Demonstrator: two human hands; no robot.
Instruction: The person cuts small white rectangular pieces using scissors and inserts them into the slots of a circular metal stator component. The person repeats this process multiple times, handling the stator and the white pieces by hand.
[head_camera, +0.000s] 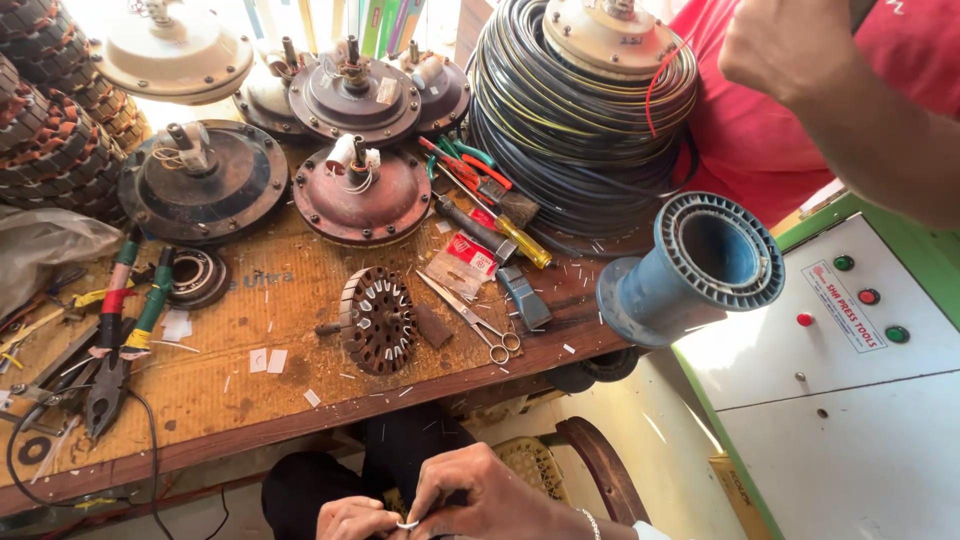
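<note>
Low in the head view, below the workbench's front edge, my left hand (352, 518) and my right hand (490, 492) meet over my lap. Their fingertips pinch a small pale strip (407, 523) between them. A thin bracelet shows on my right wrist. On the bench (230, 400) just above lies a round slotted stator core (377, 320), with scissors (470, 318) to its right. Neither hand touches the bench.
Several fan motor housings (361, 190) stand at the back, with a big coil of black cable (580, 120) at right. A blue spool (695, 265) overhangs the bench corner. Pliers (120, 340) lie left. Another person's arm (850, 100) in red reaches in at top right, above a white control box (850, 340).
</note>
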